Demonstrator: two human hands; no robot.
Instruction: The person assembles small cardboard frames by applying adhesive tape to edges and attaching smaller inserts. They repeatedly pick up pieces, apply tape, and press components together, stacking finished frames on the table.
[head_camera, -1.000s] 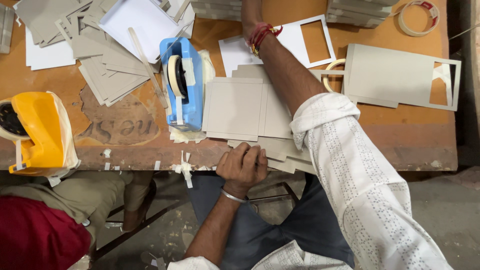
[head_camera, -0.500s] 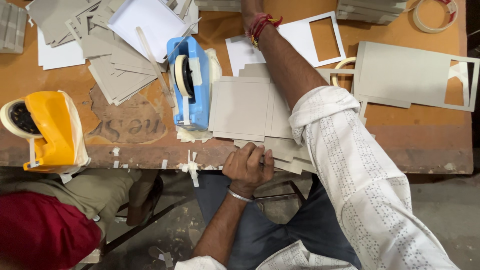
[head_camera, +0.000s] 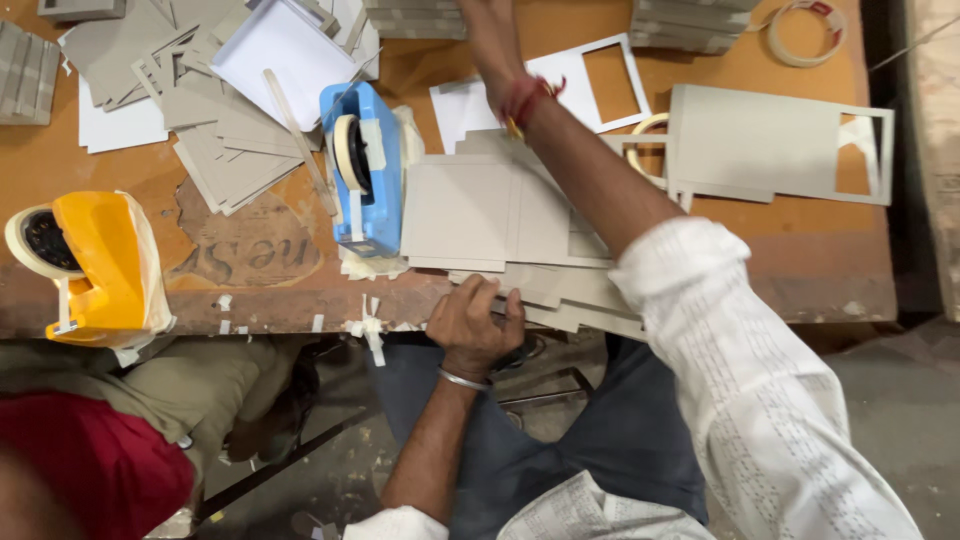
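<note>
Grey boards (head_camera: 470, 215) w/ left hand (head_camera: 475, 325) fingers gripping edge, blue tape dispenser (head_camera: 362, 170) beside; right hand's fingers cut off, can't tell

**One worn lettered patch, flat board blanks around it**

The only sign-like mark is a worn patch of dark printed lettering (head_camera: 250, 250) on the orange tabletop, just left of the blue plastic tape dispenser (head_camera: 365, 170) and below it. It is brownish, ragged at the edges and partly rubbed away.

Just right of the dispenser lie flat grey cardboard sheets (head_camera: 470, 215), rectangular and overlapping down to the table's near edge. They are plain, with no print or label to be seen.

Further right of the dispenser lies a long grey cardboard panel with a rectangular window cut-out (head_camera: 760, 140). Up and to the right of the dispenser lies a white card frame with a rectangular window (head_camera: 560, 75). Neither shows print.
</note>
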